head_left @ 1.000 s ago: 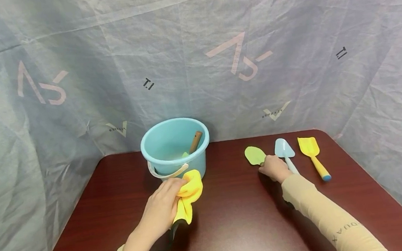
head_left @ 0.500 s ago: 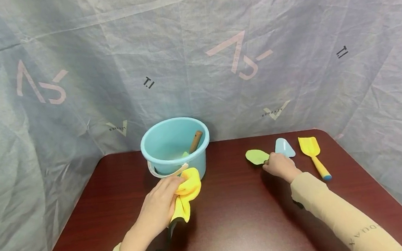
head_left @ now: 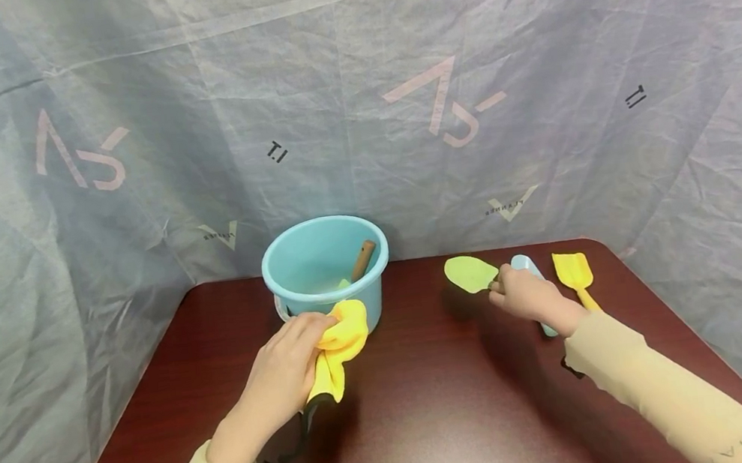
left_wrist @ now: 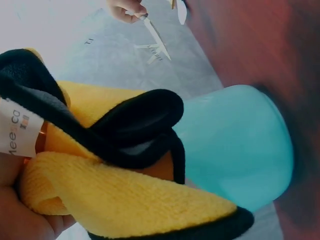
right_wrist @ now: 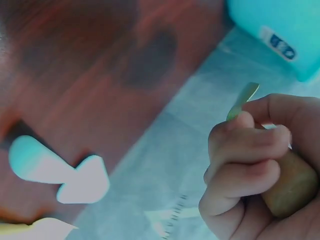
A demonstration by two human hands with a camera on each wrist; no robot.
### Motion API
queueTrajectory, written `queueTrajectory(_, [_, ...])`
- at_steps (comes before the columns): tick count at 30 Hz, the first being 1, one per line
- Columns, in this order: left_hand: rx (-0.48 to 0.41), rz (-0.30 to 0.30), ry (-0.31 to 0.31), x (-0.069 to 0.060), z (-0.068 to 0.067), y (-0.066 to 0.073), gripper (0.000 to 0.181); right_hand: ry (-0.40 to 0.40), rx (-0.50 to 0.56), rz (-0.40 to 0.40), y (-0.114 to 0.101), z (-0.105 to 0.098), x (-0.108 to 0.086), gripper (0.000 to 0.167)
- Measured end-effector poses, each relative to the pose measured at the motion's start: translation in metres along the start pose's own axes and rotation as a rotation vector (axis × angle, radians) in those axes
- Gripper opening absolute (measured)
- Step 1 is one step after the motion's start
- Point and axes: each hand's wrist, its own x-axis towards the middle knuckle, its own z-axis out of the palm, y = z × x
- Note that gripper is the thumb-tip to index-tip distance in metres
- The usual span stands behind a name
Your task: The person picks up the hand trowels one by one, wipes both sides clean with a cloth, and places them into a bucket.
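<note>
In the head view my left hand grips a bunched yellow cloth with dark edging, just in front of a light-blue bucket. The left wrist view shows the cloth's folds and a white label on it. My right hand holds a small trowel with a green blade, raised off the table. In the right wrist view the fingers curl round its wooden handle. Inside the bucket another tool leans, its wooden handle against the wall.
A light-blue toy trowel lies on the dark red table, partly behind my right hand in the head view. Farther right lies a yellow toy shovel. A grey printed cloth hangs behind the table.
My right hand has lifted the green trowel off the table and drawn slightly right, over the blue trowel. My left hand with the cloth has shifted a little left.
</note>
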Motion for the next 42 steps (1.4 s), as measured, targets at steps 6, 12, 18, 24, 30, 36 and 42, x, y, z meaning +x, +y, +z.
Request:
queueTrajectory(6, [0.001,0.007,0.034,0.008,-0.018,0.008,0.033,-0.001,0.018,-0.04,-0.015,-0.025,-0.019,0.031])
queueTrajectory(12, [0.006,0.059,0.135,0.021,-0.039,0.016,0.03,0.049,0.03,-0.112,-0.032,-0.045,-0.039,0.023])
queueTrajectory(18, [0.054,0.145,0.26,0.038,-0.055,0.021,0.03,0.09,0.033,-0.157,-0.049,-0.057,-0.056,0.021])
queueTrajectory(24, [0.089,0.191,0.284,0.051,-0.061,0.027,0.029,0.104,0.002,-0.26,-0.065,-0.062,-0.07,0.018])
queueTrajectory(30, [0.117,0.286,0.307,0.064,-0.056,0.033,0.024,0.095,-0.038,-0.346,-0.076,-0.059,-0.08,0.04])
queueTrajectory(36, [0.179,0.317,0.259,0.071,-0.05,0.043,0.028,0.108,-0.048,-0.409,-0.087,-0.055,-0.087,0.045])
queueTrajectory(42, [0.231,0.353,0.197,0.072,-0.038,0.05,0.03,0.049,-0.028,-0.442,-0.094,-0.05,-0.092,0.051])
